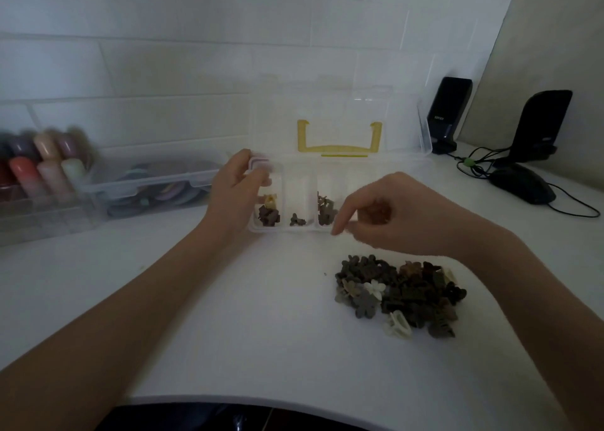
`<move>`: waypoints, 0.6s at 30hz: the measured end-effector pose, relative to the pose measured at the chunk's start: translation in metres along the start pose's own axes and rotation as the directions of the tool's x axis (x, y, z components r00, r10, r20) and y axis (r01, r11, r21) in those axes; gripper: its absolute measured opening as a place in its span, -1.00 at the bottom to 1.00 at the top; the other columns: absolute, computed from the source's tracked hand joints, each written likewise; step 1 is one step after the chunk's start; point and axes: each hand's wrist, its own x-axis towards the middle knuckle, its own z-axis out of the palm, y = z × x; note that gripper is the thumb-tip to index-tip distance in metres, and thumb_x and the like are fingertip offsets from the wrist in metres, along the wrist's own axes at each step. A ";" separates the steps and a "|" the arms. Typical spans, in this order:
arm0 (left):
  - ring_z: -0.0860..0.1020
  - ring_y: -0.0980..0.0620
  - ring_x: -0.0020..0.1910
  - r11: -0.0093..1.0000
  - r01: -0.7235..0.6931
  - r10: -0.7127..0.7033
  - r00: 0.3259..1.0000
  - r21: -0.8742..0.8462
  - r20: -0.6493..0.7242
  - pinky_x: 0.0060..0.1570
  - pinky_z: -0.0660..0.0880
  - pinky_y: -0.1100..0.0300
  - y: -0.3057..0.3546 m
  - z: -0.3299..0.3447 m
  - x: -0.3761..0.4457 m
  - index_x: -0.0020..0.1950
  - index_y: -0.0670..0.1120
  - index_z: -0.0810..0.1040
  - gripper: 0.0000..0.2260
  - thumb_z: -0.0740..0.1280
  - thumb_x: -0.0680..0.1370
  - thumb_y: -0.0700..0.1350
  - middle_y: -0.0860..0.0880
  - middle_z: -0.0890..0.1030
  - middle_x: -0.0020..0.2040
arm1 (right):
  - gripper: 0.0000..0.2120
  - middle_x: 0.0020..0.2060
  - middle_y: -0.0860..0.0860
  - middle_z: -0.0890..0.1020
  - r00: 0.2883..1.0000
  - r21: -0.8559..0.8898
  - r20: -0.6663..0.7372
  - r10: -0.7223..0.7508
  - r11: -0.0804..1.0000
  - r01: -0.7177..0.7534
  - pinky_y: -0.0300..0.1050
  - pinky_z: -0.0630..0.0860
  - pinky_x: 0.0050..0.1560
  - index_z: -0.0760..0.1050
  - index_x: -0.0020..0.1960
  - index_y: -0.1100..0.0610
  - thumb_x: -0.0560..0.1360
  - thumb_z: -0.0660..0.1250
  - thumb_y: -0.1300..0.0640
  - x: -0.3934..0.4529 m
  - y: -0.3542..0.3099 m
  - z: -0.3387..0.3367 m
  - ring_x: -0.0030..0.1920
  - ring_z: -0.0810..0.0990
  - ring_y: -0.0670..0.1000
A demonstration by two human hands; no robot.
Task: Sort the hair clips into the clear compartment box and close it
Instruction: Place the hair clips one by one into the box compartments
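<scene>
The clear compartment box (299, 229) stands open on the white table, its lid (340, 113) with a yellow handle upright behind it. Dark brown clips (269, 215) and a yellow one lie in the left compartment. One clip (297, 219) lies in the middle compartment, several (327, 210) in the right. My left hand (233, 190) pinches a pale pink clip (258, 164) above the left compartment. My right hand (385, 215) hovers at the box's front right, fingers curled round something brown and blurred. A pile of brown, grey and cream hair clips (398, 293) lies on the table under my right wrist.
A clear bin of hair bands (153, 185) and a clear organizer with coloured items (39, 169) stand at the left. Two black speakers (449, 116) (539, 126), a mouse (523, 185) and cables sit at the right. The table's front edge (261, 401) curves near me.
</scene>
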 end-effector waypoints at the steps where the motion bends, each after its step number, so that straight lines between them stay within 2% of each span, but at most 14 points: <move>1: 0.56 -0.02 -0.12 1.000 0.005 -0.005 1.000 0.006 -0.004 -0.29 0.49 0.18 -0.001 0.000 0.000 -0.25 -0.04 0.40 -0.83 0.22 0.53 -0.24 -0.01 0.52 -0.15 | -0.87 -0.60 -0.06 0.47 0.996 -0.049 0.083 0.028 0.999 -0.024 -0.28 0.33 -0.40 0.66 -0.14 -0.03 0.44 0.36 0.15 -0.001 -0.001 -0.002 -0.56 0.35 -0.10; 4: 0.60 -0.04 -0.10 1.000 0.031 -0.031 1.000 0.005 0.003 -0.29 0.45 0.19 -0.003 -0.001 0.002 -0.24 -0.04 0.42 -0.86 0.24 0.52 -0.17 0.00 0.54 -0.14 | -0.87 -0.62 -0.21 0.46 0.965 -0.225 0.212 0.157 0.968 -0.108 -0.28 0.32 -0.38 0.63 -0.04 -0.16 0.44 0.36 -0.02 -0.002 -0.001 -0.005 -0.56 0.40 -0.17; 7: 0.58 -0.06 -0.11 0.996 0.084 -0.084 0.996 -0.034 -0.001 -0.26 0.40 0.18 -0.003 -0.001 0.005 -0.17 -0.09 0.45 -0.90 0.25 0.55 -0.18 0.00 0.53 -0.16 | -0.82 -0.65 -0.12 0.41 0.909 -0.233 0.312 0.276 0.950 -0.208 -0.29 0.28 -0.39 0.60 0.04 -0.21 0.43 0.36 -0.12 -0.004 0.003 -0.005 -0.59 0.34 -0.14; 9: 0.57 -0.06 -0.12 0.993 0.101 -0.102 0.995 -0.058 0.001 -0.29 0.38 0.19 -0.002 0.000 0.004 -0.11 -0.13 0.45 -0.95 0.25 0.55 -0.19 -0.02 0.51 -0.15 | -0.82 -0.65 -0.12 0.42 0.895 -0.212 0.337 0.292 0.950 -0.230 -0.27 0.27 -0.40 0.58 0.03 -0.21 0.43 0.36 -0.13 -0.003 0.004 -0.003 -0.59 0.33 -0.14; 13: 0.57 -0.04 -0.11 0.993 0.103 -0.103 0.995 -0.050 0.002 -0.29 0.40 0.19 -0.002 0.001 0.002 -0.11 -0.12 0.46 -0.94 0.24 0.55 -0.17 0.00 0.53 -0.13 | -0.93 -0.57 -0.34 0.47 0.910 -0.228 0.327 0.257 0.955 -0.188 -0.25 0.30 -0.36 0.53 -0.08 -0.14 0.44 0.37 -0.01 0.002 0.005 0.009 -0.53 0.41 -0.27; 16: 0.57 -0.03 -0.12 0.992 0.119 -0.119 0.993 -0.050 -0.002 -0.26 0.40 0.16 -0.001 0.002 0.001 -0.08 -0.13 0.47 -0.95 0.24 0.55 -0.17 -0.01 0.54 -0.11 | -0.89 -0.58 -0.16 0.46 0.944 -0.190 0.268 0.192 0.971 -0.144 -0.26 0.31 -0.40 0.54 -0.11 -0.09 0.40 0.43 -0.04 0.004 0.004 0.012 -0.54 0.39 -0.19; 18: 0.57 -0.02 -0.12 0.990 0.127 -0.127 0.992 -0.057 -0.004 -0.22 0.41 0.13 0.000 0.002 0.000 -0.07 -0.12 0.48 -0.95 0.24 0.54 -0.17 -0.01 0.55 -0.10 | -0.85 -0.56 -0.11 0.43 0.985 -0.066 0.145 0.095 0.994 -0.087 -0.26 0.30 -0.41 0.57 -0.12 -0.05 0.36 0.48 -0.03 0.005 0.006 0.010 -0.53 0.34 -0.13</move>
